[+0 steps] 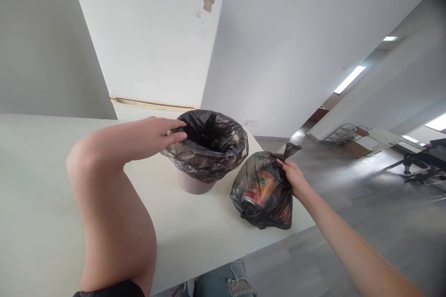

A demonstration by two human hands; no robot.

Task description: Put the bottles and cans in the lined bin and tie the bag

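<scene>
A lilac trash bin point(197, 184) stands upright on the pale table, lined with a black plastic bag point(205, 160) folded over its rim. My left hand point(165, 131) rests at the left side of the lined rim, thumb and fingers apart and fingertips over the opening. To the right, my right hand point(294, 177) is closed round the neck of a tied, filled black garbage bag point(244, 178). Through its thin plastic shows an orange-and-red can point(259, 189). The bag hangs at or just over the table's right end; whether it touches the surface I cannot tell.
The pale table point(167, 227) ends at a front edge near my jeans point(219, 283) and at a right edge past the bag. A white refrigerator point(149, 32) and a wall point(278, 46) stand behind. Grey floor point(334, 204) lies right, with a wire rack point(344, 134) farther off.
</scene>
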